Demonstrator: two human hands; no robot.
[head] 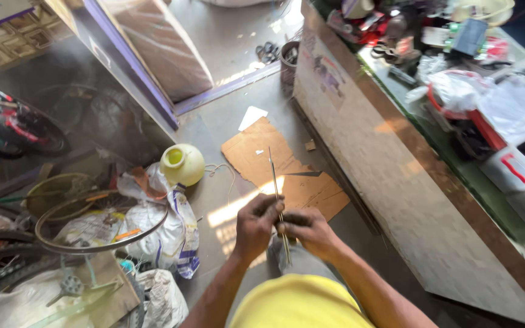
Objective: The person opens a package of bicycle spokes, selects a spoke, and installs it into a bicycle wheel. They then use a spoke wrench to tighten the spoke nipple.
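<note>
- Hands at centre of the head view, both closed on a bundle of thin, straight grey metal spokes (277,200).
- Left hand (256,222): fingers curled tight round the spokes from the left side, thumb on top.
- Right hand (310,229): fingers pinched narrow on the same spokes, touching the left hand.
- Spokes stand nearly upright in view; upper tips reach above the flat brown cardboard sheet (274,161) on the floor, lower ends pass below the hands.
- Round pale-yellow plastic jug (182,164) sits left of the cardboard, well apart from the hands.
- Bare metal bicycle wheel rim (101,225) lies over white printed sacks (174,234) at left.
- Long wooden counter (384,182) runs along the right, its top cluttered.
</note>
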